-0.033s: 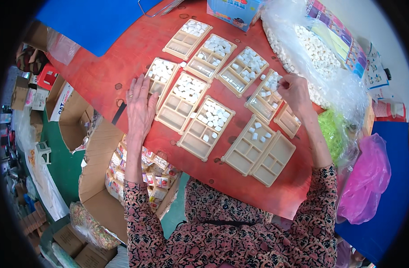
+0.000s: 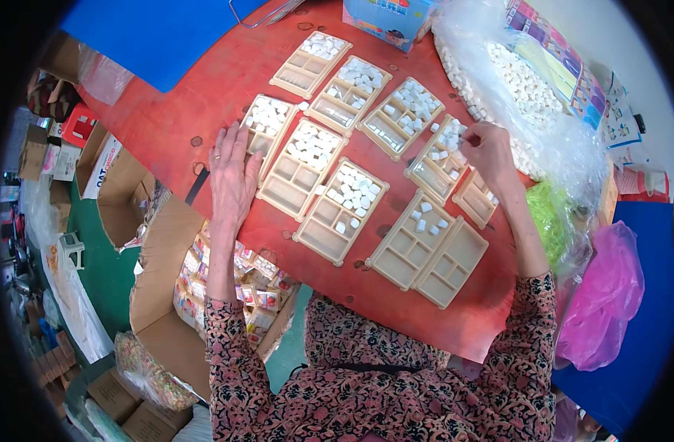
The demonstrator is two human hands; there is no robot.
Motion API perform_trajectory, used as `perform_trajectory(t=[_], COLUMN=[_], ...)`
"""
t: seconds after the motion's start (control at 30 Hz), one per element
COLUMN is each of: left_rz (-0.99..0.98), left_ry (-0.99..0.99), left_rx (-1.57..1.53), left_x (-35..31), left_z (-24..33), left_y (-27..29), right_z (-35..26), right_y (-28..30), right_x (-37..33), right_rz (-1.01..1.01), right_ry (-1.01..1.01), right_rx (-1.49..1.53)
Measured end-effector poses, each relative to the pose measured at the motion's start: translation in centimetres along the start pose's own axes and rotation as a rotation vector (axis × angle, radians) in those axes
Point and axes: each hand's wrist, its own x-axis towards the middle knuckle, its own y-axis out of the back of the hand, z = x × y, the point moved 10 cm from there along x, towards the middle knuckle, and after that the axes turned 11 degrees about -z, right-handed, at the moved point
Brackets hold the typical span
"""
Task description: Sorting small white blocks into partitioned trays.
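Observation:
On a red table stand several beige compartment trays point(image 2: 329, 247) with small white cubes point(image 2: 355, 188) mostly in their largest compartment. My left hand point(image 2: 234, 173) lies flat with its fingers stretched out, against the near-left edge of a tray point(image 2: 253, 163) at the left. Over the right end of another tray point(image 2: 427, 177), which is partly filled with cubes, my right hand point(image 2: 493, 152) has its thumb and fingers drawn together. Whatever sits between those fingertips is hidden. Beneath that wrist lies a partly covered tray point(image 2: 475, 199). Nearer me is an unfilled tray point(image 2: 452, 261).
A clear plastic bag point(image 2: 469, 51) with a heap of white cubes spreads at the far right. Green shredded material point(image 2: 544, 221) and a pink bag point(image 2: 605, 295) sit at the right. A blue box point(image 2: 388, 22) stands at the back, a cardboard carton point(image 2: 164, 295) of small packets below left.

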Motion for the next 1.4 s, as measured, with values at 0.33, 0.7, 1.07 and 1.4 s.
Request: perform_trajectory(t=[0.33,0.7,1.07,1.4], left_rz=[0.015,0.006,0.02,0.005], left_ry=[0.002,0.003,-0.02,-0.003], left_rx=[-0.028,-0.036,-0.048,-0.039], left_x=[-0.3,-0.6,-0.4,-0.3], left_z=[-1.9,-3.7,-4.4,-5.4], left_y=[0.5,1.1,0.9,1.2], right_z=[-4.6,-21.9,-29.5,-26.9], right_y=[0.9,-9.4,-17.3,-17.9], right_x=[0.7,8.2,11.0,12.6], right_rz=[-0.188,-0.478,0.031,-0.23], right_ry=[-0.14,0.244,0.718,0.466], right_rx=[0.633,0.719,-0.008,0.454])
